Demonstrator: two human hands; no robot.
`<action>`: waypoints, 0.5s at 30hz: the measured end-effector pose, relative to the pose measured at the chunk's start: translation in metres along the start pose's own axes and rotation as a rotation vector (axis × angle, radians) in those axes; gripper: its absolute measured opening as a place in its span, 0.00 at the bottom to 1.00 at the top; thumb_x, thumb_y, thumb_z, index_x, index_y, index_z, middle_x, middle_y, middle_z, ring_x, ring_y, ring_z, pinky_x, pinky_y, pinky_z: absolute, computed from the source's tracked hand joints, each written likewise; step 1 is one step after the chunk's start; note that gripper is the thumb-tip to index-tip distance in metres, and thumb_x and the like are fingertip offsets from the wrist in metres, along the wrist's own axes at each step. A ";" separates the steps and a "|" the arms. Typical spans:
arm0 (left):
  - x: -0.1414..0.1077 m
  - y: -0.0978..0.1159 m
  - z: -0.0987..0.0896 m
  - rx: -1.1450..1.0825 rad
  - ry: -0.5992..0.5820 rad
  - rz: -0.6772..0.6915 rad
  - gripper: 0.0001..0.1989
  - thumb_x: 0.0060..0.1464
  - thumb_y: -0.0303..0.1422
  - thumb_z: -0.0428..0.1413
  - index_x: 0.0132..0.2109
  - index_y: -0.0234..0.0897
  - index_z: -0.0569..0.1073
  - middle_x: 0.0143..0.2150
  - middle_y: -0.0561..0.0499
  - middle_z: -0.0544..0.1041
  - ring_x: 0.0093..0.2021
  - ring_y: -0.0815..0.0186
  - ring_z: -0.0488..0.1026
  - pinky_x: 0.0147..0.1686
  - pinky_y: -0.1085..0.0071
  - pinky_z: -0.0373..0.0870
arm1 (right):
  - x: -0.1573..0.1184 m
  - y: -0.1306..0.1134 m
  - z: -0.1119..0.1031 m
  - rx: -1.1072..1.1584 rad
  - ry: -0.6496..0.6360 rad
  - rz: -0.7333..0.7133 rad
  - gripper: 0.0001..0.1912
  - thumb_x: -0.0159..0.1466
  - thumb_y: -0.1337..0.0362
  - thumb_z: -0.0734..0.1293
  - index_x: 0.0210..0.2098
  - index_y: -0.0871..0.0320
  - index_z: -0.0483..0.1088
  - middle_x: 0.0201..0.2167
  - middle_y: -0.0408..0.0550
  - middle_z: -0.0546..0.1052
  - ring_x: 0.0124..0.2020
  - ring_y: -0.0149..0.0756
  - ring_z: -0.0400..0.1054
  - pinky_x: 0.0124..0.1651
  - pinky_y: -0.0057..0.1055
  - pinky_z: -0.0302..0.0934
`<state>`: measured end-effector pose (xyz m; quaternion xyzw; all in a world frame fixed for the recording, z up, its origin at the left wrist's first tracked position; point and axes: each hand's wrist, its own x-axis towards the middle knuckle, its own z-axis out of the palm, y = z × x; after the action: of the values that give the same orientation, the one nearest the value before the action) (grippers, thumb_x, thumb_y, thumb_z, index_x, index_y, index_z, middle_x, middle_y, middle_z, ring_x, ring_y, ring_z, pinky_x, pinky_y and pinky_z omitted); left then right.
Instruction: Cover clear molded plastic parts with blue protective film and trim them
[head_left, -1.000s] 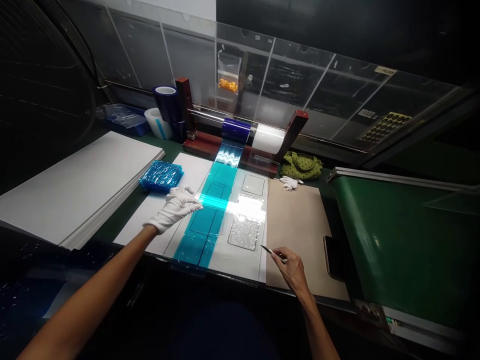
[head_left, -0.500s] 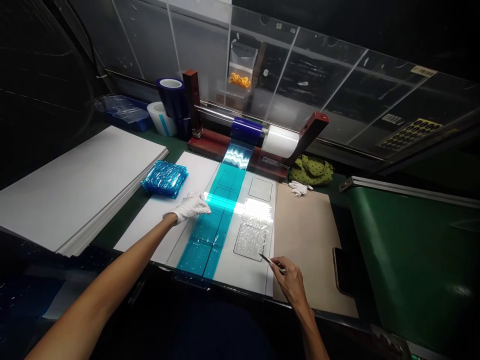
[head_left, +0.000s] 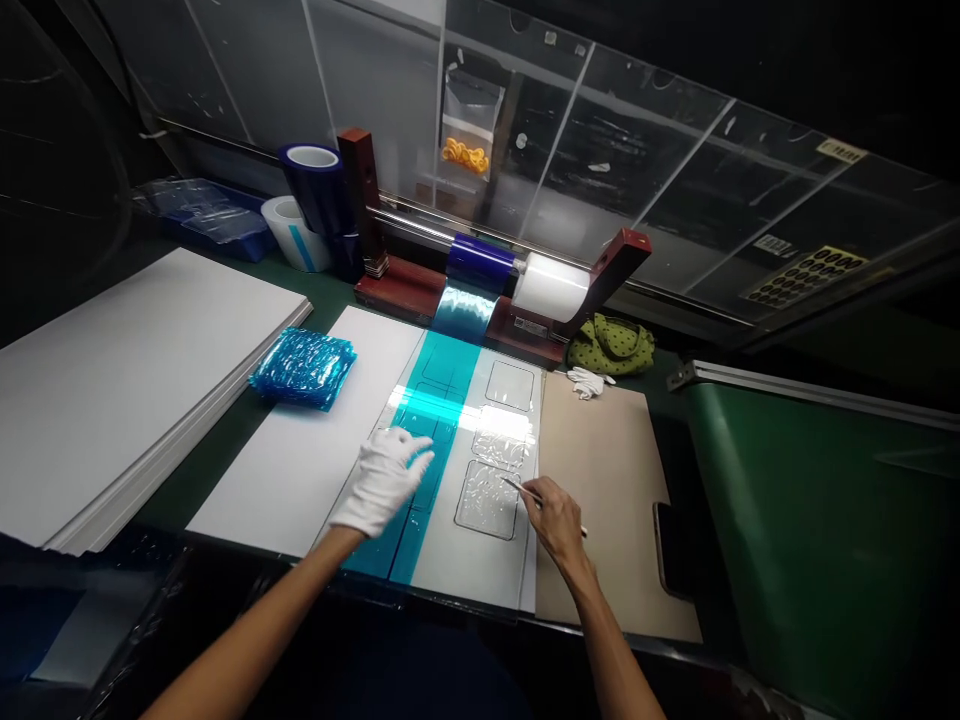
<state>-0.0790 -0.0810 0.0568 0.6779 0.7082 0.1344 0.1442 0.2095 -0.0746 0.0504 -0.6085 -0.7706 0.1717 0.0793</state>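
My left hand (head_left: 382, 480), in a white glove, lies with fingers spread on a blue-tinted film strip (head_left: 442, 400), which runs from a blue film roll (head_left: 476, 262) across a clear acrylic template plate (head_left: 469, 560). My bare right hand (head_left: 559, 520) pinches a slim craft knife (head_left: 525, 492), its blade tip at the right edge of a clear wrinkled film piece (head_left: 486, 498). Further clear film pieces and rectangular outlines lie on the plate above it. The strip's part under my left hand is hidden.
A stack of blue film pieces (head_left: 304, 367) lies on a white sheet (head_left: 277, 480), left of the plate. A pile of white boards (head_left: 135, 380) is further left. To the right are a tan mat (head_left: 615, 500), a phone (head_left: 670, 550) and a green conveyor (head_left: 817, 530).
My left hand has slid toward me along the strip. The knife tip has moved up along the film piece's right edge. The camera view has shifted slightly.
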 end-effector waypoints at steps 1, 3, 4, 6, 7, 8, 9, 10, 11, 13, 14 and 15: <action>-0.008 0.013 0.011 0.014 -0.026 0.048 0.18 0.59 0.45 0.45 0.49 0.49 0.74 0.42 0.47 0.73 0.43 0.57 0.64 0.44 0.61 0.59 | 0.011 -0.003 0.002 -0.062 -0.028 -0.023 0.11 0.66 0.64 0.58 0.36 0.56 0.73 0.36 0.46 0.77 0.35 0.35 0.71 0.34 0.27 0.55; -0.018 0.035 0.033 0.050 -0.078 0.114 0.18 0.59 0.43 0.46 0.53 0.50 0.71 0.44 0.45 0.73 0.43 0.55 0.65 0.42 0.58 0.59 | 0.034 -0.011 0.007 -0.175 -0.101 -0.083 0.12 0.67 0.64 0.58 0.38 0.55 0.73 0.37 0.46 0.76 0.35 0.33 0.70 0.32 0.26 0.52; -0.020 0.044 0.043 0.070 -0.101 0.128 0.19 0.58 0.42 0.46 0.55 0.50 0.70 0.45 0.43 0.72 0.44 0.53 0.65 0.42 0.57 0.59 | 0.044 -0.015 0.010 -0.217 -0.134 -0.113 0.12 0.67 0.64 0.58 0.39 0.55 0.73 0.38 0.46 0.76 0.35 0.32 0.70 0.31 0.26 0.51; -0.021 0.053 0.060 0.106 -0.138 0.132 0.20 0.58 0.40 0.47 0.56 0.48 0.68 0.46 0.40 0.72 0.44 0.50 0.66 0.41 0.55 0.59 | 0.062 -0.022 0.016 -0.263 -0.184 -0.164 0.12 0.68 0.63 0.57 0.39 0.54 0.73 0.38 0.46 0.76 0.35 0.32 0.69 0.29 0.26 0.48; -0.020 0.055 0.067 0.122 -0.154 0.129 0.20 0.58 0.39 0.48 0.56 0.48 0.68 0.46 0.40 0.72 0.44 0.50 0.66 0.40 0.55 0.60 | 0.069 -0.026 0.018 -0.271 -0.199 -0.182 0.12 0.68 0.63 0.57 0.38 0.54 0.73 0.37 0.46 0.76 0.35 0.32 0.69 0.29 0.26 0.47; -0.018 0.055 0.072 0.135 -0.167 0.127 0.19 0.58 0.38 0.47 0.56 0.48 0.68 0.46 0.40 0.72 0.43 0.50 0.67 0.40 0.55 0.60 | 0.075 -0.029 0.021 -0.275 -0.212 -0.198 0.13 0.68 0.63 0.57 0.37 0.54 0.73 0.37 0.46 0.76 0.34 0.32 0.69 0.29 0.27 0.46; -0.017 0.054 0.075 0.146 -0.177 0.125 0.19 0.58 0.38 0.47 0.56 0.47 0.68 0.45 0.40 0.72 0.43 0.50 0.67 0.39 0.55 0.61 | 0.080 -0.031 0.023 -0.281 -0.226 -0.217 0.13 0.68 0.64 0.57 0.36 0.54 0.73 0.36 0.46 0.75 0.34 0.32 0.69 0.28 0.27 0.46; -0.016 0.053 0.078 0.155 -0.183 0.126 0.19 0.58 0.37 0.48 0.55 0.47 0.68 0.45 0.41 0.72 0.43 0.51 0.68 0.39 0.54 0.61 | 0.084 -0.033 0.024 -0.288 -0.239 -0.235 0.14 0.68 0.64 0.56 0.36 0.54 0.73 0.36 0.46 0.75 0.34 0.32 0.68 0.28 0.27 0.45; -0.015 0.052 0.079 0.162 -0.186 0.126 0.18 0.58 0.37 0.48 0.55 0.46 0.68 0.45 0.41 0.72 0.44 0.51 0.68 0.40 0.54 0.62 | 0.087 -0.035 0.025 -0.294 -0.251 -0.252 0.14 0.68 0.64 0.56 0.35 0.55 0.73 0.36 0.46 0.75 0.34 0.32 0.68 0.28 0.27 0.45; -0.015 0.050 0.082 0.170 -0.183 0.124 0.18 0.58 0.37 0.50 0.55 0.43 0.67 0.47 0.43 0.71 0.46 0.53 0.68 0.43 0.53 0.64 | 0.090 -0.036 0.026 -0.306 -0.271 -0.279 0.14 0.68 0.64 0.56 0.35 0.55 0.73 0.36 0.47 0.75 0.34 0.32 0.68 0.28 0.27 0.44; -0.014 0.049 0.083 0.171 -0.179 0.120 0.18 0.58 0.38 0.51 0.55 0.41 0.67 0.48 0.44 0.71 0.47 0.55 0.68 0.44 0.52 0.65 | 0.091 -0.035 0.025 -0.313 -0.279 -0.288 0.14 0.68 0.64 0.56 0.35 0.55 0.73 0.36 0.47 0.75 0.34 0.32 0.67 0.28 0.27 0.44; -0.014 0.048 0.084 0.169 -0.171 0.115 0.19 0.58 0.38 0.51 0.54 0.39 0.66 0.49 0.45 0.70 0.48 0.57 0.68 0.46 0.53 0.66 | 0.091 -0.034 0.024 -0.319 -0.287 -0.295 0.14 0.68 0.64 0.56 0.35 0.55 0.73 0.36 0.47 0.75 0.34 0.32 0.67 0.28 0.27 0.44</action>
<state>-0.0012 -0.0936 -0.0019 0.7363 0.6619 0.0240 0.1385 0.1480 0.0027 0.0322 -0.4638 -0.8718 0.1188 -0.1036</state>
